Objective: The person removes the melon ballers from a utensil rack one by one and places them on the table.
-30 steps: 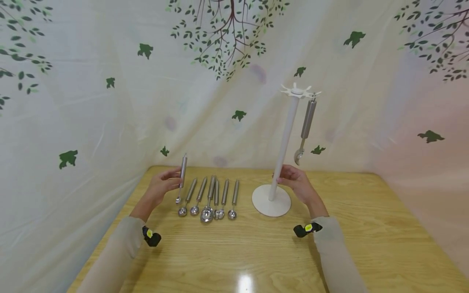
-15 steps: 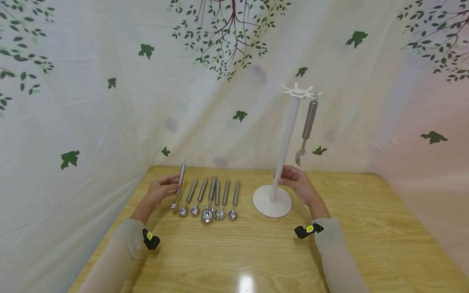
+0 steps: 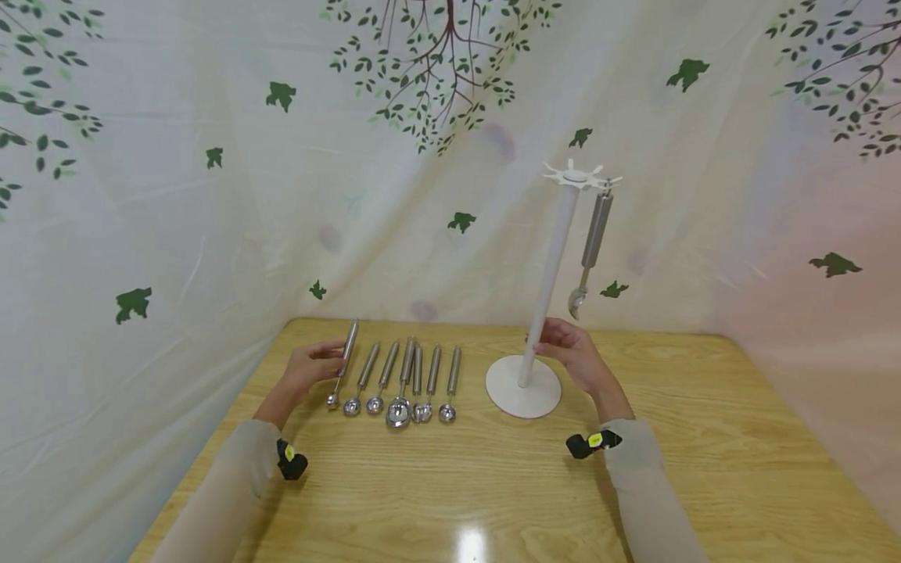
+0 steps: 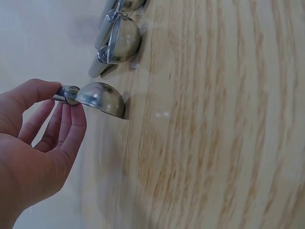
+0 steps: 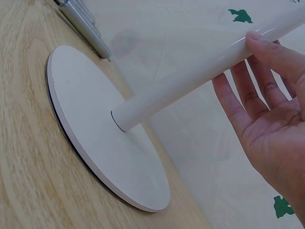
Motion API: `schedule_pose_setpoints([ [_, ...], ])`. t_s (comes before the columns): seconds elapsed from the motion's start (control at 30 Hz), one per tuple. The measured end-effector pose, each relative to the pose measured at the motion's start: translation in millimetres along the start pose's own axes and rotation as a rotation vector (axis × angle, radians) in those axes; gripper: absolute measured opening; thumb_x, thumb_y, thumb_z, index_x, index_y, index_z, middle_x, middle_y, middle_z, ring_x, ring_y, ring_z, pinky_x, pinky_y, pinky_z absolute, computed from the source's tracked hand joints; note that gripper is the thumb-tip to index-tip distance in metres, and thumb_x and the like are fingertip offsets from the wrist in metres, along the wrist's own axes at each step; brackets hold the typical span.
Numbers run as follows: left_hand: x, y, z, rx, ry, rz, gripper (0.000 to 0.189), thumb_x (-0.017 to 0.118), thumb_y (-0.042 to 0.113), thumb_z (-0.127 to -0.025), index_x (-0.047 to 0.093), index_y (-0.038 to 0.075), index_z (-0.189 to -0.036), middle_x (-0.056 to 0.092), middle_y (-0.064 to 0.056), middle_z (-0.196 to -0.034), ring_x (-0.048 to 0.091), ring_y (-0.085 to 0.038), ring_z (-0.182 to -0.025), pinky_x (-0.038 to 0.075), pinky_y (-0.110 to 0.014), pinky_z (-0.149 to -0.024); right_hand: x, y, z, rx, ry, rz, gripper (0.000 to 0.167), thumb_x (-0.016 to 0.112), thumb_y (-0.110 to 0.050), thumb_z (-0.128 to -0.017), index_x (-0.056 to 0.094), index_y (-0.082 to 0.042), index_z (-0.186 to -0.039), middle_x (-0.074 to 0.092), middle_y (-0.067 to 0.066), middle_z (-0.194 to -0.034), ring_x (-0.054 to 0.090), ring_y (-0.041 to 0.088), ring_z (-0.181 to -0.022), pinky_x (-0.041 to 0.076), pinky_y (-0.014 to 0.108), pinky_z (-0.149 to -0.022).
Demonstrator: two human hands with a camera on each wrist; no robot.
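At the left end of a row of metal scoops, my left hand (image 3: 310,367) pinches the handle of a scoop (image 3: 348,349) between thumb and fingers. That scoop leans with its handle end raised, and its round bowl (image 4: 101,99) is close over the wood in the left wrist view. My right hand (image 3: 572,352) grips the white pole (image 3: 551,274) of a stand low down, thumb on the near side and fingers behind. The stand's round white base (image 5: 95,114) sits on the table. From an arm of its top ring (image 3: 573,177) hangs another scoop (image 3: 597,231), bowl downward.
Several scoops lie side by side between the hands, bowls toward me, among them a larger scoop (image 3: 398,412) and a scoop (image 3: 447,412) at the right end. Behind the wooden table (image 3: 394,493) hangs a pale leaf-printed cloth (image 3: 394,258).
My left hand has lowered its scoop toward the table, and the bowl has swung a little left and toward me. My right hand stays on the pole.
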State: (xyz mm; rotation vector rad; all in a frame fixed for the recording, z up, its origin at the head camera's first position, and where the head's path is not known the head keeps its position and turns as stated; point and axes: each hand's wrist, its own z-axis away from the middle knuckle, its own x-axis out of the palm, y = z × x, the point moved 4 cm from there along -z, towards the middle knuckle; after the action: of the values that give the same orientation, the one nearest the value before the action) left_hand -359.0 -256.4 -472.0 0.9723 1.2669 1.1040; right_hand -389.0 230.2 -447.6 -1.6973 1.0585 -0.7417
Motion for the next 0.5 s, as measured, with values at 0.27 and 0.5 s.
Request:
schedule_pose_setpoints([
  [0.27, -0.8, -2.4, -2.4, 0.000, 0.025, -0.041, 0.050, 0.068, -0.001, -0.094, 0.054, -0.007, -0.141, 0.068, -0.014, -0.112, 0.065, 0.000, -0.082, 0.061, -0.019, -0.079, 0.6, -1.9, -0.1, -0.003, -0.003, -0.007, 0.034, 0.064, 0.005, -0.096, 0.066, -0.009, -0.127, 0.075, -0.001, -0.113, 0.070, 0.010, -0.104, 0.059, 0.026, -0.094],
  [0.5, 1.6, -2.5, -2.5, 0.001, 0.026, -0.068, 0.050, 0.068, 0.000, -0.094, 0.054, -0.007, -0.142, 0.064, -0.028, -0.123, 0.064, 0.000, -0.081, 0.060, -0.019, -0.078, 0.5, -1.4, 0.6, -0.003, -0.006, -0.011, 0.035, 0.064, 0.005, -0.096, 0.067, -0.011, -0.127, 0.074, 0.004, -0.115, 0.070, 0.011, -0.105, 0.059, 0.027, -0.094],
])
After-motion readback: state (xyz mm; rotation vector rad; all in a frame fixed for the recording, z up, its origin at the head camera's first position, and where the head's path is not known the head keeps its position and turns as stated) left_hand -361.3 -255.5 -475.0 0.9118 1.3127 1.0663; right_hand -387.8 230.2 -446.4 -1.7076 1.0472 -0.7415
